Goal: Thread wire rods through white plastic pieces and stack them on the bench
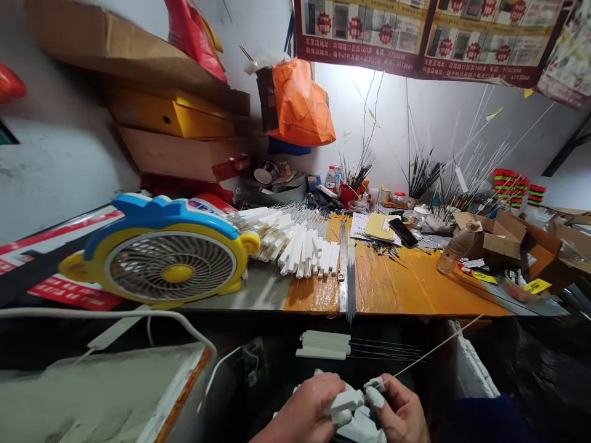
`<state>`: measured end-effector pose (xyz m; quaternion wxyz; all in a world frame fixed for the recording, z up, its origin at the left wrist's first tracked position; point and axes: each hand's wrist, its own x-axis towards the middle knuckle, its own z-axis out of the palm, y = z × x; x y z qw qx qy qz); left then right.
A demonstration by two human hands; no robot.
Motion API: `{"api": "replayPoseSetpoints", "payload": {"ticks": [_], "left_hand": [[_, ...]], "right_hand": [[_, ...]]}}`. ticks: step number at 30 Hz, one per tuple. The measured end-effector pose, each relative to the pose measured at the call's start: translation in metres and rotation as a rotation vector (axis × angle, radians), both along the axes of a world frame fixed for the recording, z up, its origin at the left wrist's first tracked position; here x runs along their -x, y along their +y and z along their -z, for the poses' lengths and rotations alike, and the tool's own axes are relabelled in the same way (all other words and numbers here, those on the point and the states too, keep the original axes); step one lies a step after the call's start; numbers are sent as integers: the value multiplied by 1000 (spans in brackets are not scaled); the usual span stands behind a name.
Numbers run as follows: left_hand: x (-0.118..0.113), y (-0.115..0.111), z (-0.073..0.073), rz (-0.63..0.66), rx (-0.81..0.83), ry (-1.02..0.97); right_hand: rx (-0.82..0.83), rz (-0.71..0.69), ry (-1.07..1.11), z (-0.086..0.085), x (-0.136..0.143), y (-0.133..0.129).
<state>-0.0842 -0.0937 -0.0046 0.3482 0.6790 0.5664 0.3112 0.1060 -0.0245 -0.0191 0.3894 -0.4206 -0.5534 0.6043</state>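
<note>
My left hand (310, 403) grasps a white, oblong, foam-like block (345, 401); my right hand (401, 409) pinches a thin, pale, straight rod (438, 346). I advise light, steady pressure.

The white block (344, 402) at bottom centre looks matt and smooth, like foam; the thin rod (438, 345) at lower right looks like smooth metal. Across the middle, the orange table top (415, 280) is glossy. The fan (178, 273) at left is shiny plastic, the bottle (455, 249) at right clear plastic, and the open box (503, 239) beside it matt cardboard.
</note>
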Motion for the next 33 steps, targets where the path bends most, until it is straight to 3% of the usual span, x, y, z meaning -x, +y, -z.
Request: {"api": "replayPoseSetpoints", "payload": {"ticks": [3, 6, 9, 13, 16, 20, 23, 26, 31, 33], "left_hand": [[4, 2, 5, -12, 27, 103], [18, 16, 11, -93, 78, 394], [33, 42, 21, -165, 108, 615], [37, 73, 42, -181, 116, 672], [34, 81, 55, -178, 136, 673], [33, 80, 59, -200, 174, 624], [36, 76, 56, -220, 183, 535], [39, 65, 49, -246, 154, 376], [28, 43, 37, -305, 171, -14], [17, 38, 30, -301, 201, -145]], "right_hand": [[41, -111, -78, 12, 2, -2], [102, -254, -179, 16, -4, 7], [203, -211, -152, 16, -4, 27], [245, -154, -76, 15, 18, 55], [281, -161, -37, 18, 44, 68], [395, -170, 52, 21, 72, 76], [461, -174, 133, 20, 78, 75], [495, -197, 178, 21, 67, 60], [553, -285, 134, 25, 28, 11], [470, -329, 49, 27, 16, -4]]}}
